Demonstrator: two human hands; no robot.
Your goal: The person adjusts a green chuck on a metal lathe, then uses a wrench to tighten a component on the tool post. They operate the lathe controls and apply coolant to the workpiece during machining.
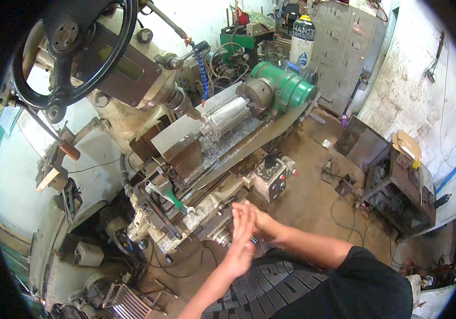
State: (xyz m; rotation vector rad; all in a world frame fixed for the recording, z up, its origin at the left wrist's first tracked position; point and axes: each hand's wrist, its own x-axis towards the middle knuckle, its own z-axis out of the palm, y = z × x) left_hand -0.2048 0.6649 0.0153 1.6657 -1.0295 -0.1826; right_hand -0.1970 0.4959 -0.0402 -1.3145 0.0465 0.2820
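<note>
My left hand [243,234] and my right hand [265,222] meet palm to palm in front of my black shirt, fingers stretched out and nothing held. The left one partly covers the right one's fingers. Beyond them stands a milling machine with its worn bed [214,204] nearest my hands. A slotted silver metal cylinder [228,118] lies along the table, gripped by a round chuck [257,93] on a green indexing head [284,85]. Metal chips [217,151] lie beneath it. The spindle tool [192,110] sits at its left end.
A green-handled tool [172,198] lies on the bed beside a control box [270,179] with buttons. Upper left is a large black handwheel [127,32]; a blue coolant hose [203,74] hangs nearby. A dark metal stand [398,189] and floor cables [353,226] are on the right.
</note>
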